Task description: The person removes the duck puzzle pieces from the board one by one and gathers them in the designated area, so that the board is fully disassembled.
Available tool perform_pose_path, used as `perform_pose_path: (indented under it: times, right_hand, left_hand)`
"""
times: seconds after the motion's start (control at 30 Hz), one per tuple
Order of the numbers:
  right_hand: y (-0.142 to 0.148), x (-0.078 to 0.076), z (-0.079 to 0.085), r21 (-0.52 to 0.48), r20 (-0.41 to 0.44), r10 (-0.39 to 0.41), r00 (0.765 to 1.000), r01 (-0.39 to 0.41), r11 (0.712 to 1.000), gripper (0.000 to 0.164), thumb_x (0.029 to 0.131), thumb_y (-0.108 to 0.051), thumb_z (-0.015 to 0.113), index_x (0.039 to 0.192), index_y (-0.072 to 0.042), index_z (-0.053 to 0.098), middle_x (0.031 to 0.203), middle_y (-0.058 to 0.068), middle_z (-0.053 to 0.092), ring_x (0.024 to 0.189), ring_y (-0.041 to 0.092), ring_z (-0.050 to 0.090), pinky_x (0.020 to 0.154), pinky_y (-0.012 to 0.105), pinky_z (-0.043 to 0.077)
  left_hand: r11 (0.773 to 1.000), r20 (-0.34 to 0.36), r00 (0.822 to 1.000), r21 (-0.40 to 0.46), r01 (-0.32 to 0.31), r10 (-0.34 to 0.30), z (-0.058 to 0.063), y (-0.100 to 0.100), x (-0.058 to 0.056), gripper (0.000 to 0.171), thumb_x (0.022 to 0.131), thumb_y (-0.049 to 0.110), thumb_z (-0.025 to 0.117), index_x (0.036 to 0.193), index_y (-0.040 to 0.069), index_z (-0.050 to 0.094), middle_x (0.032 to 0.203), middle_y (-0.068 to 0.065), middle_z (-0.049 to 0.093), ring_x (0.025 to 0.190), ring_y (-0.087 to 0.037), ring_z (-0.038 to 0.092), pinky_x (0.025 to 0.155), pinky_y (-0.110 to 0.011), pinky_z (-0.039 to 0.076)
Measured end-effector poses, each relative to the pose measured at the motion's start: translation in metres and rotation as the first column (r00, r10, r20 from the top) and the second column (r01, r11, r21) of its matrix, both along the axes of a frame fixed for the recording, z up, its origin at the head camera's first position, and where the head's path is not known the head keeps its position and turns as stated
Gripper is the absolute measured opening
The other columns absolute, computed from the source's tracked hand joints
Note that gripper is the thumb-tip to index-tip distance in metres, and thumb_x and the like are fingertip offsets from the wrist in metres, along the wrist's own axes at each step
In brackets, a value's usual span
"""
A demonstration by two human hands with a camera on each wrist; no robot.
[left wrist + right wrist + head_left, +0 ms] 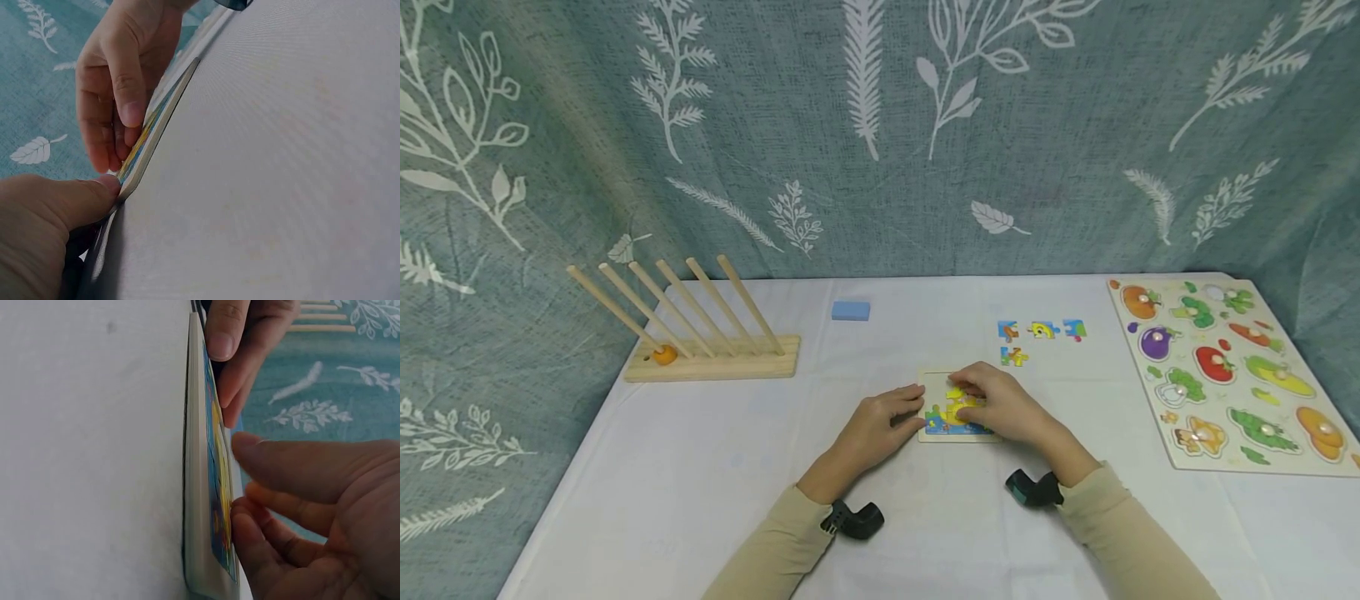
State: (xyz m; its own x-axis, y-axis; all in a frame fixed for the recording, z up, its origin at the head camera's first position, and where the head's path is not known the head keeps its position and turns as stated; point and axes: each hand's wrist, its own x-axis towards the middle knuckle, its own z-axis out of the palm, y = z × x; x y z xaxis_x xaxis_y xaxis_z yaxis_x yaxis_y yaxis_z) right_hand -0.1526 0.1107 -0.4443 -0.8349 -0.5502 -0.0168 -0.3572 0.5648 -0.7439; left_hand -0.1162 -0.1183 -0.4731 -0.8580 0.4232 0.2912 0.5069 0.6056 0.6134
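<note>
A small jigsaw puzzle board (pixel 958 441) with a pale wooden rim lies on the table, its blue, green and yellow pieces partly filling it. My left hand (pixel 874 429) rests its thumb and fingertips at the board's left edge. In the left wrist view, its thumb (pixel 94 194) touches the board's corner. My right hand (pixel 1003 404) reaches over the board from the right, fingertips at the yellow pieces (pixel 957 408). Its thumb and fingers stand apart in the right wrist view, touching or very near the picture surface (pixel 219 481); nothing shows between them. That hand hides the board's right part.
Several loose jigsaw pieces (pixel 1042 330) lie beyond the board. A blue block (pixel 851 311) sits at the back. On the left stands a wooden peg rack (pixel 760 364) with an orange bead (pixel 664 355). A vegetable knob puzzle (pixel 1157 392) lies at the right.
</note>
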Motion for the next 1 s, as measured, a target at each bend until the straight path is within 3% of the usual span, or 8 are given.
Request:
perform_pose_path:
  times: [0.17,0.47,0.77,1.0]
  right_hand:
    - [-0.003,0.001,-0.001,0.089,-0.066,0.016,0.998,-0.010,0.996,0.047,0.083,-0.013,0.073,0.126,0.000,0.058,0.120,0.011,0.054,0.100,0.019,0.054,0.089,0.037,0.050]
    - [-0.005,0.003,-0.001,0.117,-0.065,-0.007,0.998,0.015,0.993,0.045,0.082,-0.013,0.075,0.121,0.001,0.059,0.118,0.011,0.051,0.097,0.019,0.052,0.088,0.037,0.049]
    - [-0.002,0.001,-0.004,0.029,0.015,-0.010,1.000,0.010,1.000,0.042,0.083,-0.010,0.073,0.120,-0.002,0.053,0.120,0.012,0.050,0.106,0.025,0.055,0.095,0.041,0.049]
    - [0.002,-0.003,-0.011,-0.017,0.006,0.020,1.000,-0.020,1.000,0.038,0.082,-0.010,0.074,0.116,-0.005,0.056,0.118,0.010,0.052,0.102,0.023,0.053,0.091,0.040,0.049]
  left_hand:
    - [1.000,0.003,1.000,0.002,-0.001,0.001,0.001,0.000,0.000,0.034,0.084,0.016,0.072,0.113,-0.001,0.068,0.126,-0.010,0.063,0.119,-0.022,0.058,0.100,-0.032,0.049]
    - [1.000,0.012,1.000,0.009,0.002,-0.002,0.001,0.000,0.000,0.034,0.084,0.015,0.072,0.113,-0.002,0.068,0.125,-0.010,0.063,0.119,-0.022,0.058,0.099,-0.033,0.050]
    - [1.000,0.008,1.000,0.010,-0.001,0.001,-0.001,0.000,0.000,0.035,0.084,0.016,0.072,0.114,-0.001,0.068,0.126,-0.009,0.063,0.120,-0.022,0.058,0.099,-0.033,0.049]
    - [1.000,0.016,1.000,0.005,-0.003,0.003,-0.002,0.000,-0.001,0.035,0.084,0.016,0.072,0.114,-0.001,0.068,0.126,-0.010,0.062,0.120,-0.022,0.058,0.099,-0.033,0.049]
